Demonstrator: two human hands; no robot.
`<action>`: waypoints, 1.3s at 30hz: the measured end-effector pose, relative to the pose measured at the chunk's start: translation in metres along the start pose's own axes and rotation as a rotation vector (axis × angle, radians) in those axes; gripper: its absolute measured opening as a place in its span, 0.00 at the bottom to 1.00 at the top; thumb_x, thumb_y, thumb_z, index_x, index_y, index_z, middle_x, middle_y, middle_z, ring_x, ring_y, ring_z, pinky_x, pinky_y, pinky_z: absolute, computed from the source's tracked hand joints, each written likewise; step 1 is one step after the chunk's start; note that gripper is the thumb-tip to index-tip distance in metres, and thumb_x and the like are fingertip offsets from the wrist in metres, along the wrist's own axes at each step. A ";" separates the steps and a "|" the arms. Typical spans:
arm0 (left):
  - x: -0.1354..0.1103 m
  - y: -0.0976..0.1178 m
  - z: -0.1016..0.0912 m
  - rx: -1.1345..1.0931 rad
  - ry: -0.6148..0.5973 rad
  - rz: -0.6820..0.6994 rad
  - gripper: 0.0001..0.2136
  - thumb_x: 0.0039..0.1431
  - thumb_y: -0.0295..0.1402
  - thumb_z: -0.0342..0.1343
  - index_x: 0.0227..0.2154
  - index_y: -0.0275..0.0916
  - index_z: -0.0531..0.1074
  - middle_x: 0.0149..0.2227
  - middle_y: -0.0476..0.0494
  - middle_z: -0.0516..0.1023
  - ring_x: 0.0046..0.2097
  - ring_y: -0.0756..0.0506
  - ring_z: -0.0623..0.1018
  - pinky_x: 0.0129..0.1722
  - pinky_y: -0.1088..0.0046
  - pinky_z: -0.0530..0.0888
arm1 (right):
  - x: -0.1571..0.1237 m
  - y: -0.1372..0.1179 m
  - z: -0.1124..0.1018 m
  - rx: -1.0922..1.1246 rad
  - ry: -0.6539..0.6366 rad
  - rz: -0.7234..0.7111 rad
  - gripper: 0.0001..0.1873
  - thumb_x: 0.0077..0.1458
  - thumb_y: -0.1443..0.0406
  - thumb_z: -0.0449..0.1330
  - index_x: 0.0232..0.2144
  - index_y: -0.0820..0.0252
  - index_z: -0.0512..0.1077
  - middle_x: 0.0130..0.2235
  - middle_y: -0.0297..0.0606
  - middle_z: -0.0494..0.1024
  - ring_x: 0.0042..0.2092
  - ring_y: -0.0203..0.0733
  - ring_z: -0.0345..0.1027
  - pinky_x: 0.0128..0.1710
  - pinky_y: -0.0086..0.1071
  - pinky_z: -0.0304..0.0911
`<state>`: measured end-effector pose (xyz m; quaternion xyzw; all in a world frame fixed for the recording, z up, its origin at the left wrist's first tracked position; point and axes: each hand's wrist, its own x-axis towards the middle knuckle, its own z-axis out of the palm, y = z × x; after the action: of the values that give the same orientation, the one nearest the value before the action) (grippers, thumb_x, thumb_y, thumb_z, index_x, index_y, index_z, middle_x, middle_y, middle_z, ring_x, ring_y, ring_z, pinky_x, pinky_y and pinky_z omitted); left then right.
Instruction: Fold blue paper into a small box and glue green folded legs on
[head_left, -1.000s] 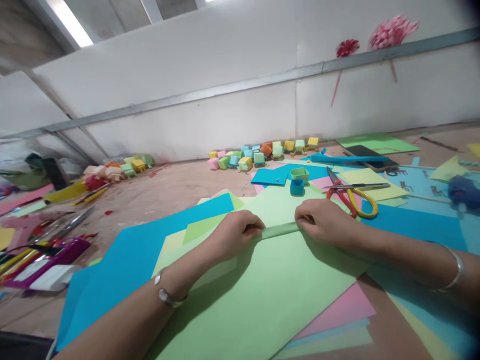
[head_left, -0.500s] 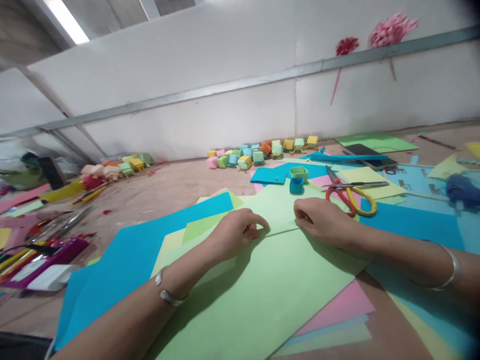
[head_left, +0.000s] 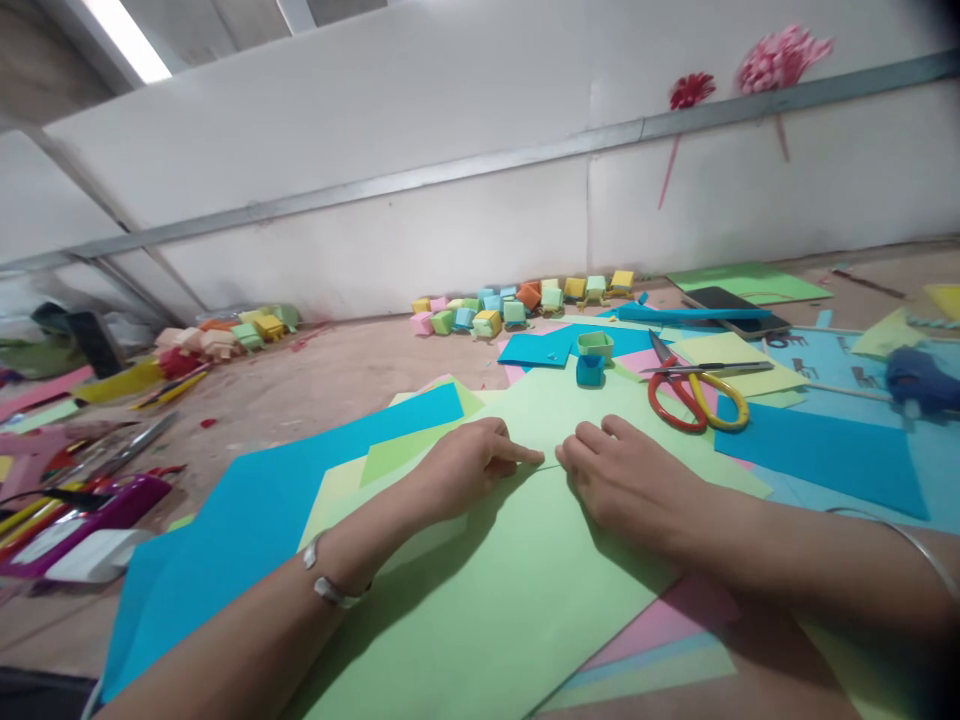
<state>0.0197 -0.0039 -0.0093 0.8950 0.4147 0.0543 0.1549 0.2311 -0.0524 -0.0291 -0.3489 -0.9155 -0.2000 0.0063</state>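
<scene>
A large light green sheet of paper [head_left: 480, 610] lies in front of me, over other coloured sheets. A thin line, an edge or a fold, runs across it between my hands. My left hand [head_left: 469, 465] is closed at this line, its index finger straight and its tip on the paper. Close beside that fingertip, my right hand [head_left: 630, 485] is closed with bent fingers at the same line; its thumb is hidden. Beyond the hands stand a small green paper box [head_left: 595, 346] and a small blue paper piece [head_left: 590, 371].
Red-and-yellow-handled scissors [head_left: 697, 400] lie open to the right. Small coloured paper chairs [head_left: 487, 322] line the wall, with more at left. A phone [head_left: 739, 310], a blue glue gun [head_left: 922, 380] and blue sheets [head_left: 232, 510] lie around. Pens and tools sit at far left.
My right hand has moved left and slightly nearer to me along the line, close to my left hand. My left index finger has straightened. The scissors and boxes have stayed in place.
</scene>
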 end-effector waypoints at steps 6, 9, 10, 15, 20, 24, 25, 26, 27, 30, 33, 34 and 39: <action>0.000 0.000 0.000 -0.016 0.025 0.017 0.17 0.59 0.25 0.50 0.45 0.50 0.79 0.27 0.49 0.70 0.28 0.51 0.70 0.30 0.76 0.66 | -0.010 -0.004 -0.010 -0.157 -0.257 0.123 0.08 0.50 0.70 0.61 0.21 0.58 0.76 0.25 0.42 0.66 0.32 0.47 0.56 0.28 0.39 0.44; -0.001 0.001 -0.002 -0.015 0.030 0.023 0.17 0.59 0.26 0.50 0.44 0.49 0.79 0.27 0.48 0.70 0.28 0.51 0.70 0.29 0.76 0.66 | -0.011 -0.003 -0.014 -0.176 -0.298 0.125 0.08 0.49 0.72 0.61 0.22 0.57 0.76 0.25 0.43 0.67 0.31 0.46 0.56 0.28 0.39 0.45; -0.001 0.001 -0.002 -0.014 0.027 0.020 0.18 0.59 0.26 0.49 0.45 0.49 0.79 0.27 0.48 0.71 0.28 0.50 0.70 0.29 0.75 0.66 | -0.012 -0.002 -0.015 -0.171 -0.315 0.127 0.09 0.48 0.73 0.60 0.21 0.57 0.75 0.24 0.44 0.67 0.30 0.46 0.56 0.28 0.39 0.45; -0.002 0.003 -0.005 -0.018 0.013 0.015 0.19 0.58 0.24 0.49 0.45 0.48 0.79 0.28 0.47 0.72 0.29 0.50 0.70 0.30 0.75 0.66 | -0.013 0.010 -0.026 -0.104 -0.280 0.398 0.13 0.44 0.79 0.57 0.16 0.60 0.71 0.21 0.46 0.67 0.28 0.46 0.56 0.29 0.39 0.43; -0.003 0.006 -0.007 -0.003 -0.006 -0.014 0.20 0.57 0.21 0.50 0.45 0.48 0.79 0.29 0.47 0.71 0.29 0.50 0.70 0.31 0.74 0.66 | -0.005 0.004 -0.027 -0.022 -0.126 0.266 0.13 0.54 0.78 0.52 0.30 0.63 0.76 0.30 0.49 0.72 0.34 0.48 0.59 0.28 0.39 0.43; -0.005 0.015 0.001 0.160 0.120 0.071 0.17 0.59 0.22 0.51 0.44 0.46 0.79 0.39 0.42 0.74 0.41 0.43 0.71 0.40 0.66 0.67 | 0.001 0.000 -0.009 0.076 -0.190 0.127 0.11 0.55 0.75 0.55 0.28 0.62 0.76 0.33 0.46 0.72 0.37 0.47 0.60 0.27 0.38 0.44; -0.006 0.019 0.004 0.215 0.147 0.107 0.14 0.62 0.25 0.51 0.45 0.45 0.78 0.42 0.41 0.74 0.44 0.41 0.69 0.43 0.63 0.66 | 0.002 0.000 -0.006 0.080 -0.183 0.122 0.11 0.55 0.74 0.55 0.28 0.62 0.76 0.33 0.45 0.72 0.37 0.47 0.60 0.27 0.37 0.44; -0.007 0.024 0.008 0.262 0.154 0.135 0.13 0.64 0.30 0.50 0.46 0.45 0.76 0.44 0.40 0.73 0.45 0.40 0.68 0.44 0.61 0.65 | 0.002 0.000 -0.004 0.079 -0.174 0.118 0.10 0.55 0.74 0.55 0.28 0.62 0.76 0.33 0.45 0.72 0.38 0.47 0.59 0.27 0.37 0.45; -0.008 0.029 0.011 0.302 0.140 0.152 0.14 0.65 0.37 0.50 0.49 0.44 0.74 0.44 0.39 0.72 0.46 0.39 0.67 0.45 0.59 0.64 | 0.002 0.000 -0.004 0.078 -0.170 0.112 0.09 0.55 0.73 0.56 0.28 0.62 0.76 0.32 0.45 0.71 0.38 0.47 0.59 0.28 0.37 0.45; -0.011 0.043 0.020 0.397 0.080 0.161 0.29 0.61 0.56 0.45 0.54 0.37 0.68 0.42 0.38 0.71 0.42 0.39 0.65 0.44 0.58 0.64 | 0.001 -0.001 -0.006 0.086 -0.161 0.091 0.07 0.54 0.70 0.60 0.25 0.62 0.76 0.30 0.45 0.70 0.37 0.48 0.59 0.27 0.37 0.44; -0.016 0.051 0.022 0.481 0.042 0.135 0.38 0.57 0.63 0.39 0.51 0.32 0.69 0.40 0.37 0.71 0.40 0.39 0.65 0.43 0.58 0.63 | 0.000 -0.001 -0.009 0.076 -0.164 0.085 0.07 0.53 0.68 0.61 0.24 0.61 0.76 0.29 0.44 0.69 0.37 0.47 0.59 0.27 0.37 0.43; -0.018 0.052 0.021 0.507 0.035 0.121 0.39 0.56 0.64 0.38 0.49 0.31 0.71 0.38 0.37 0.71 0.39 0.39 0.66 0.43 0.58 0.63 | 0.000 -0.001 -0.010 0.069 -0.176 0.084 0.06 0.54 0.69 0.61 0.25 0.61 0.76 0.29 0.44 0.70 0.37 0.47 0.59 0.27 0.37 0.43; -0.030 0.054 0.016 0.596 0.062 0.056 0.35 0.50 0.67 0.44 0.29 0.35 0.77 0.31 0.37 0.72 0.35 0.39 0.67 0.36 0.61 0.62 | 0.001 -0.001 -0.013 0.059 -0.193 0.076 0.08 0.55 0.71 0.59 0.26 0.61 0.77 0.30 0.45 0.70 0.37 0.47 0.59 0.27 0.37 0.43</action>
<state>0.0433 -0.0631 -0.0063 0.9100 0.3921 -0.0382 -0.1291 0.2286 -0.0572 -0.0177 -0.4009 -0.9034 -0.1381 -0.0639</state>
